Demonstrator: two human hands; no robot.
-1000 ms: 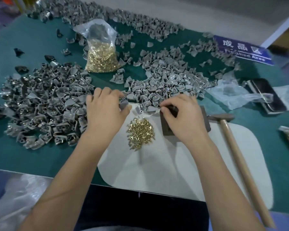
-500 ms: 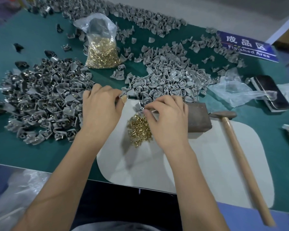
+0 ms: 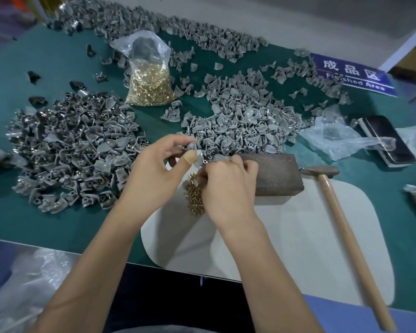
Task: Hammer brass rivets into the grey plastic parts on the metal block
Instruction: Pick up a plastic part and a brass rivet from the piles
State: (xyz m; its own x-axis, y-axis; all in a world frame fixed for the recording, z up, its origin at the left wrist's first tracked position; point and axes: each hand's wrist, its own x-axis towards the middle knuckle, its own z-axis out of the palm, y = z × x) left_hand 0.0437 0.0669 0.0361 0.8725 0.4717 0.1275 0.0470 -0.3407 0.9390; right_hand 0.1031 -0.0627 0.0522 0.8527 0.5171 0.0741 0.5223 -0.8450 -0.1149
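Two hands meet over the white mat (image 3: 298, 236) at the front of the desk (image 3: 46, 212), seen from the head camera. The left hand (image 3: 154, 174) pinches one grey plastic part (image 3: 195, 153) between thumb and curled fingers, lifted a little above the mat. The right hand (image 3: 228, 186) has its fingers curled in, the tips touching that part; I judge it is setting a brass rivet, but the rivet itself is too small to make out.

Such a part looks light, stiff and smooth, so it is best held by its edges, with the hole left free. The loose rivets (image 3: 195, 195) in the small pile under the hands are tiny and would roll or slip easily; a fingertip pinch seems the only way. The metal block (image 3: 271, 174), just right of the hands, looks heavy and should stay put under blows. The hammer (image 3: 341, 224) lies untouched beside it.

The right hand hides part of the rivet pile and the block's left end. The hammer handle is cut off at the lower edge.
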